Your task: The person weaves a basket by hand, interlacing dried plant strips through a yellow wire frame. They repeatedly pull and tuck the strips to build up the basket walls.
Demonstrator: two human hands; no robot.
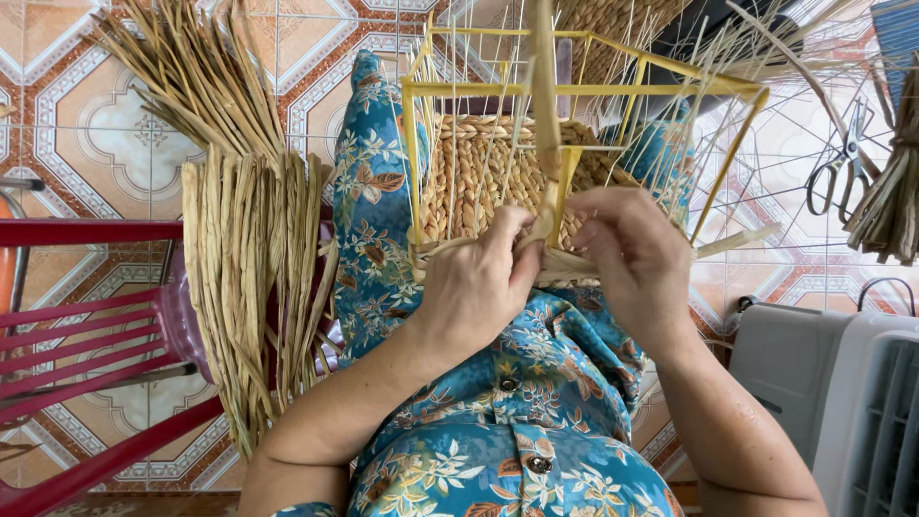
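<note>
We observe a half-woven basket (479, 177) resting on the person's lap, against blue floral clothing (522, 421). It is built on a yellow wire frame (584, 89) whose upper bars stand bare, with thin pale strands running across them. The lower part is already woven in tan plaited fibre.

The left hand (476, 287) is curled closed at the near rim of the basket, fingers bent inward and pressing on the woven edge just left of a flat straw strand (546, 105). The right hand (637, 254) is likewise closed, its fingertips pinching the base of that same strand at the rim. The strand rises upright from between the two hands, across the frame toward the far side. The hands sit just beside each other, almost touching.

To the left, a thick bundle of dried straw (244, 258) hangs over the edge of a red plastic chair (96, 335). At the far right, scissors (842, 163) lie on the patterned tile floor (115, 134), near another straw bundle (890, 206). A grey plastic appliance (842, 402) stands at the near right.
</note>
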